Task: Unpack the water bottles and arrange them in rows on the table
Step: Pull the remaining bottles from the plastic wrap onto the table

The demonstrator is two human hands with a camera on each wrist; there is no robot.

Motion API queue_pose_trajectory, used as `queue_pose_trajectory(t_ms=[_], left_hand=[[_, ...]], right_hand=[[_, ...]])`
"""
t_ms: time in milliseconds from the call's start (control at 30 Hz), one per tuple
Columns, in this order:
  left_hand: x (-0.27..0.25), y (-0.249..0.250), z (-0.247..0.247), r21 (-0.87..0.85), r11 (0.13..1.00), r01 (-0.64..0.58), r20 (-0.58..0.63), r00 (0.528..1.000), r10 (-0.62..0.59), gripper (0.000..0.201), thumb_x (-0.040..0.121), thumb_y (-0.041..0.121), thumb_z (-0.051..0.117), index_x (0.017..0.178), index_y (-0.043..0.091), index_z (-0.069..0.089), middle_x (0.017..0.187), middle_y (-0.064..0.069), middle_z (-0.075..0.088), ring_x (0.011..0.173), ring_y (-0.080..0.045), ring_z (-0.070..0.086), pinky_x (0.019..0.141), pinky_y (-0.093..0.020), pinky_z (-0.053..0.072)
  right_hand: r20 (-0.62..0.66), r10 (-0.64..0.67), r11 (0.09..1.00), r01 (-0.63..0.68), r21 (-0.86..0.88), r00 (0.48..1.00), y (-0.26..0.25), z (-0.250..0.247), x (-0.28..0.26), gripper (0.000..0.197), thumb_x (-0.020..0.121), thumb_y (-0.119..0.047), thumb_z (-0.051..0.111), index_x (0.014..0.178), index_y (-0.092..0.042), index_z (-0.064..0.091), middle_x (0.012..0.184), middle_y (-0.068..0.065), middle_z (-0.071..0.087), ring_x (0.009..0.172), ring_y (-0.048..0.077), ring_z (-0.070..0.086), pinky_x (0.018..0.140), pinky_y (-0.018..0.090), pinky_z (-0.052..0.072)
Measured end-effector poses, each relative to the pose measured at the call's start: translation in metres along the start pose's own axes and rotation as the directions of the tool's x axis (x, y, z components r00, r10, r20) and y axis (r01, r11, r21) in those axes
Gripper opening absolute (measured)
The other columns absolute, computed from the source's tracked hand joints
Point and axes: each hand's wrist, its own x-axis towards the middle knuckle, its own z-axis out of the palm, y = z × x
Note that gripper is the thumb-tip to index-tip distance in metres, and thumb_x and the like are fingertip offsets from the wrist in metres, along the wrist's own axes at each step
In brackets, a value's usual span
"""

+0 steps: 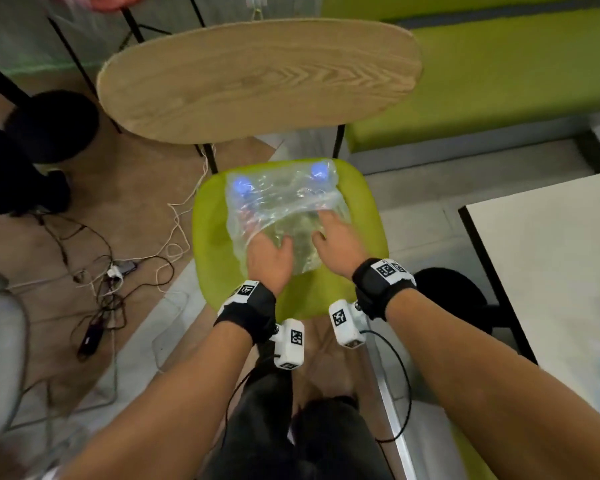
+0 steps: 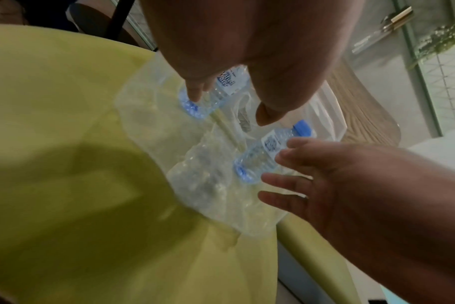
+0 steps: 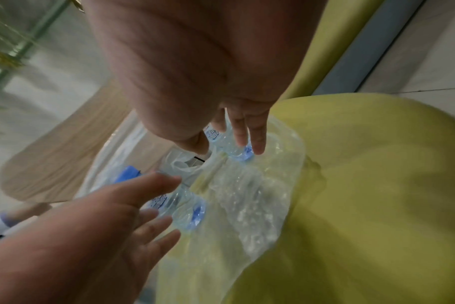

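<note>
Reaching with spread fingers, left hand and right hand touching bottle pack, green seat.

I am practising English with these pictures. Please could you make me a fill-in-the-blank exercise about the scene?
1. The plastic wrap with the bottles lies on a ____ chair seat.
2. The bottle caps are ____ in colour.
3. Inside the wrap, ____ bottles can be seen.
4. The left hand and right hand both reach into the ____.

Missing words: green; blue; two; wrap
</note>
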Motion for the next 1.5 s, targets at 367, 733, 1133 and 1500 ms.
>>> queue_pose_trajectory(t_ms=[367,733,1133,1500], left_hand=[[0.044,0.028,-0.009,0.005,0.973,0.230,0.111,0.967,-0.230,0.059,0.105,0.050,0.035,0.142,0.008,0.054,0.140,-0.016,0.058,0.129,-0.033,0.054,0.107,-0.036,0.039],[0.054,0.002,-0.011,0.123,0.979,0.164,0.120,0.977,-0.179,0.092,0.093,0.078,0.009,0.122,0.013,0.067,0.119,-0.015,0.070,0.118,-0.035,0.061,0.106,-0.047,0.044],[0.054,0.002,-0.044,0.015,0.999,0.037,-0.087,0.996,-0.036,0.064,0.087,0.034,0.074,0.140,0.014,0.047,0.131,-0.008,0.054,0.115,-0.023,0.058,0.099,-0.030,0.048],[0.053,0.010,-0.051,0.232,0.964,0.126,0.218,0.960,-0.178,0.055,0.104,0.051,0.041,0.135,0.011,0.060,0.129,-0.016,0.063,0.120,-0.030,0.060,0.097,-0.034,0.042]], right_hand=[[-0.113,0.111,0.992,-0.103,0.070,0.987,0.002,0.000,0.057,0.054,0.095,-0.022,0.059,0.141,-0.001,0.041,0.140,0.014,0.045,0.129,0.028,0.047,0.106,0.032,0.039],[-0.242,0.113,0.989,-0.132,-0.061,0.964,-0.007,0.006,0.084,0.055,0.087,-0.048,0.064,0.131,-0.015,0.059,0.128,0.011,0.054,0.114,0.028,0.057,0.100,0.038,0.051],[0.010,0.045,0.810,-0.031,-0.586,0.999,-0.036,0.029,0.120,0.051,0.089,-0.058,0.059,0.130,-0.027,0.059,0.124,0.007,0.066,0.117,0.029,0.059,0.093,0.038,0.046],[0.259,0.193,0.944,-0.107,-0.311,0.946,-0.037,0.011,0.066,0.036,0.084,-0.045,0.067,0.102,-0.015,0.072,0.102,0.006,0.073,0.097,0.024,0.068,0.080,0.030,0.053]])
